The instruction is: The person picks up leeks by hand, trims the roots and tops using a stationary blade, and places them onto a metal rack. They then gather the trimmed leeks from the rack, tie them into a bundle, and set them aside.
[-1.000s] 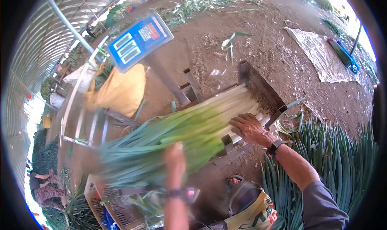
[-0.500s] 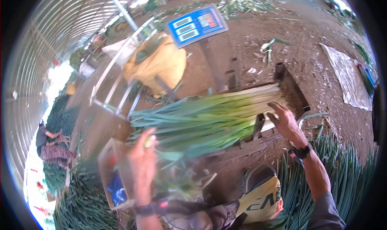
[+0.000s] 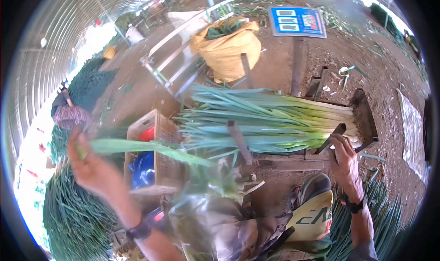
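Observation:
Raised at the left, my left hand [image 3: 94, 162] is blurred, its fingers closed on one end of a long light-green strip [image 3: 151, 147] that looks like a leek leaf. The strip stretches right, towards the near edge of the leeks. A thick bundle of leeks [image 3: 261, 119] lies across a low metal rack [image 3: 293, 165], green tops left and white ends right against the end plate [image 3: 366, 121]. Beside a short metal post [image 3: 333, 137] at the near white ends rests my right hand [image 3: 347, 162], fingers loosely bent and slightly apart.
A scale display [image 3: 298, 22] stands behind the leeks, near a yellow sack [image 3: 229, 50] on a metal frame. A plastic crate [image 3: 167, 155] with blue and red items sits at left. More leeks [image 3: 78, 210] are piled left. Another person [image 3: 68, 110] bends in the distance.
My left hand has swung left, drawing out the light-green strip. My right hand has dropped from over the white ends to beside the near post. The view has shifted left.

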`<state>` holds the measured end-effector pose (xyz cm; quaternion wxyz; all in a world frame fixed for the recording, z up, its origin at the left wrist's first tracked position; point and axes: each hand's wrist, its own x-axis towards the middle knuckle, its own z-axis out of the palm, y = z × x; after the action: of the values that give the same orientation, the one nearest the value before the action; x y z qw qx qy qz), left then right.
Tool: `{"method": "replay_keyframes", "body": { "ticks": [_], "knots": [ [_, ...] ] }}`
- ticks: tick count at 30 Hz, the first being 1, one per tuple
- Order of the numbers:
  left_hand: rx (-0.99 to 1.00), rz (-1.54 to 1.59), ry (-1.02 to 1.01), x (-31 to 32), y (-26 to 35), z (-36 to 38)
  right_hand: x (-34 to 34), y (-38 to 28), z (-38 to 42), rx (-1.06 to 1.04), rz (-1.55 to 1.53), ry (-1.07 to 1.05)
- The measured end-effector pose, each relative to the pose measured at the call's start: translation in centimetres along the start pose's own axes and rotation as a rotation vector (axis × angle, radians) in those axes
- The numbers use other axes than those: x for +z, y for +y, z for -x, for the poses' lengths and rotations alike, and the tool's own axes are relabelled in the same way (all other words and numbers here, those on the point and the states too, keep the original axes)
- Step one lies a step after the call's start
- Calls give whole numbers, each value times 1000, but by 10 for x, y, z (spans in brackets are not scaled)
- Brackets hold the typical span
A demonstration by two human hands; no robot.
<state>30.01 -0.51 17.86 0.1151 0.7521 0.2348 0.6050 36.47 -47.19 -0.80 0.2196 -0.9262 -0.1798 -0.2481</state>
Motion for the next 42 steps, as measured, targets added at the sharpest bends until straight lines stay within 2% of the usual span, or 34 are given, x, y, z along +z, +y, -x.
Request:
{"method": "replay_keyframes", "body": {
  "ticks": [1,2,3,4,5,6,7,8,9,10,12,13,15,18,21,26,31,34,36,38,39,42],
  "knots": [
    [-51,27,-63,4,0,11,0,-14,-1,-35,26,-22],
    [313,-39,-70,23,-56,13,3,-24,-1,-56,-25,-84],
    [-142,583,-335,38,-72,31,7,-33,-1,-78,-76,-146],
    [-53,172,-559,43,-77,46,11,-41,-1,-102,-127,-213],
    [-77,7,-848,39,-67,53,19,-48,-1,-143,-186,-234],
    [318,118,-768,54,-124,87,21,-54,-2,-176,-189,-319],
    [65,-19,-1027,35,-106,101,22,-61,-1,-206,-194,-401],
    [-34,29,-1142,28,-130,126,25,-67,-1,-235,-197,-485],
    [-31,-18,-1209,17,-150,151,29,-72,2,-215,-162,-558],
    [-144,-27,-1223,0,-169,179,34,-72,6,-221,-125,-643],
    [-95,-84,-1222,-44,-225,247,43,-64,13,-241,-44,-813],
    [-281,-163,-1275,-63,-246,275,46,-65,14,-277,-54,-814],
    [-511,-292,-1543,-112,-270,315,52,-68,13,-350,-71,-807],
    [-665,-261,-1599,-211,-315,403,67,-62,15,-315,-212,-794],
    [-773,-368,-1643,-269,-322,455,76,-67,7,-311,-234,-860],
    [-782,-375,-1583,-294,-308,488,82,-92,-2,-301,-170,-930],
    [-738,-310,-1556,-260,-286,465,98,-93,-2,-312,-137,-986],
    [-873,-389,-1188,-267,-278,450,103,-91,-4,-287,-152,-949],
    [-1055,-561,-1110,-282,-272,435,106,-93,-4,-293,-170,-933],
    [-1093,-681,-920,-301,-269,431,108,-88,-1,-325,-186,-895],
    [-1003,-760,-803,-318,-288,460,109,-90,-3,-254,-206,-950],
    [-928,-954,-866,-341,-312,478,110,-96,-5,-190,-219,-981]
  ]
}}
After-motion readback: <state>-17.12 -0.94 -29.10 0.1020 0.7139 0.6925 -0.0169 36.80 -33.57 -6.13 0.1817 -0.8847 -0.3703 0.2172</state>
